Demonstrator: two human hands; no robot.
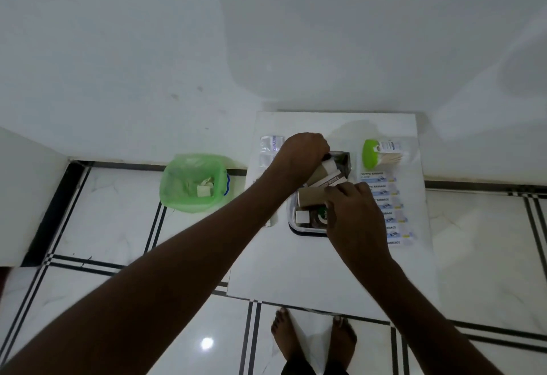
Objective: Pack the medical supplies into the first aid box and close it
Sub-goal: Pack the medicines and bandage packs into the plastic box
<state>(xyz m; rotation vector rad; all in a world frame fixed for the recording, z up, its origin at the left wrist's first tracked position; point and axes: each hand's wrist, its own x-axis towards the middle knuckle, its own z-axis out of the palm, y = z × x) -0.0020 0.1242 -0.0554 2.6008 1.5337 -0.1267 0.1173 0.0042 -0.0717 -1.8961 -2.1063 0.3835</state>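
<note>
"ANTISEPTIC BANDAGE", partly cut off, repeats on bandage strips [387,206] along table's right edge; "Dettol" on green bottle [321,217] in box.

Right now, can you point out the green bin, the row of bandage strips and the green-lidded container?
green bin [194,182]: head view, on its green plastic liner.
bandage strips [387,206]: head view, on a middle packet of the row.
green-lidded container [370,154]: head view, on the green lid.

A translucent green plastic bag [192,180] is seen left of centre. White floor tiles [112,214] are crossed by black stripes. A lime-green lidded container [370,154] and blue-printed white bandage strips [389,206] are shown at centre right.
</note>
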